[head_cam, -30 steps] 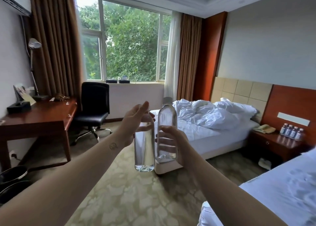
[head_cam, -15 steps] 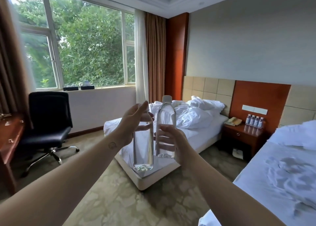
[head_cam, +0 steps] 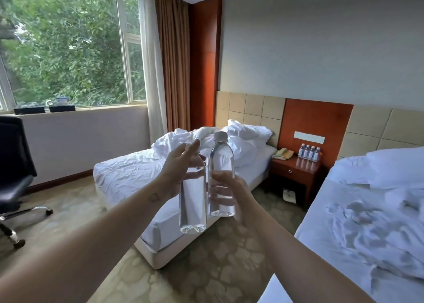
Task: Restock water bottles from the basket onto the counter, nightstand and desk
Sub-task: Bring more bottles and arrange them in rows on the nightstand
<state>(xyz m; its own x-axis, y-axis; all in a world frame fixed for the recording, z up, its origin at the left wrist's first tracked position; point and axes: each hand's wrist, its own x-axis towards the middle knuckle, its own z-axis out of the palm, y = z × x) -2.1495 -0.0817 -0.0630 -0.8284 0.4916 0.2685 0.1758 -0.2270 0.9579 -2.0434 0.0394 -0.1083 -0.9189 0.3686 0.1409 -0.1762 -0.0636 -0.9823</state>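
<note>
Two clear water bottles are held upright, side by side and touching, in mid-air at the centre of the view. The left hand [head_cam: 181, 167] has its fingers wrapped round the neck of the left bottle [head_cam: 192, 201], which hangs lower. The right hand [head_cam: 231, 195] has its fingers curled round the middle of the right bottle [head_cam: 221, 165], whose white cap stands clear.

Patterned carpet [head_cam: 206, 268] lies below. An unmade bed [head_cam: 128, 172] sits behind the bottles at 12 o'clock. At 2 o'clock is the wooden nightstand [head_cam: 296, 168], with four small bottles [head_cam: 309, 152] in a row and a telephone [head_cam: 283, 153] on it. A second bed [head_cam: 367, 211] fills 4 o'clock and partly closes the way to the nightstand. An office chair [head_cam: 13, 165] is at 9 o'clock, and the window [head_cam: 68, 46] at 10.

Since a second ago the view has swung right: the desk has left the frame, the nightstand looks larger, and both grips are unchanged.
</note>
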